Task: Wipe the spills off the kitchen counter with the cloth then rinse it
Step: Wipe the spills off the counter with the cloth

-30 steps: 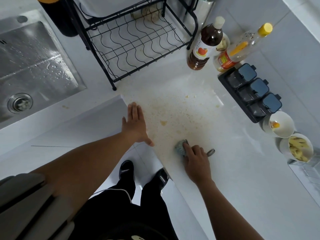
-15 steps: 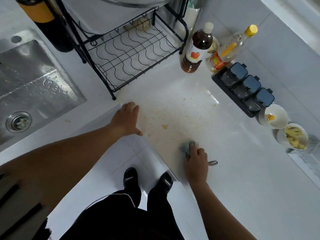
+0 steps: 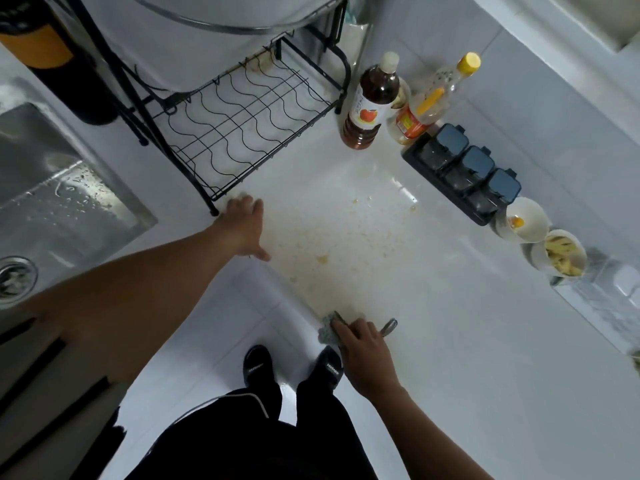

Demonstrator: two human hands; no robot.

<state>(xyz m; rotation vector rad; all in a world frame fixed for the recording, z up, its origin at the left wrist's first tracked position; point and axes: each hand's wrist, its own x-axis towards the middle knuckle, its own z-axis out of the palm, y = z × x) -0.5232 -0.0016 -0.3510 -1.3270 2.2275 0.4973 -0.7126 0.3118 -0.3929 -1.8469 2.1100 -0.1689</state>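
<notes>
My right hand point(image 3: 360, 344) lies on the small grey-blue cloth point(image 3: 326, 330), fingers together and fairly flat, pressing it down onto the white counter point(image 3: 450, 341). The cloth sits right at the counter's front edge, at the near end of the yellowish spill point(image 3: 339, 244), with most of it hidden under my fingers. I can't tell whether my thumb is tucked round it. My left hand point(image 3: 242, 225) is spread on the counter, thumb out, just beside the foot of the black wire dish rack point(image 3: 242, 133) and at the margin of the mess.

As I judge it, the wiping is barely started: the speckled patch runs from my cloth up toward the dark vinegar bottle point(image 3: 369, 105) and the spice box set point(image 3: 464, 171).

The worst risk is the edge. With the cloth this close to it, a stroke pulled toward me would drag crumbs and wet residue over the lip onto the floor point(image 3: 214, 341) and my shoes point(image 3: 258, 367). I should work inward and gather, not sweep outward.

The cloth is small for this much spill, so it may load up and only smear a film about. A small metal object point(image 3: 389, 328), which I can't identify, lies just beside my hand, and a sideways stroke could knock it off. Reaching for the far specks could bump the bottles or the two white bowls point(image 3: 528, 220). My left palm could also pick up residue and spread it. On the way to the sink point(image 3: 52, 188), a soaked cloth may drip.
</notes>
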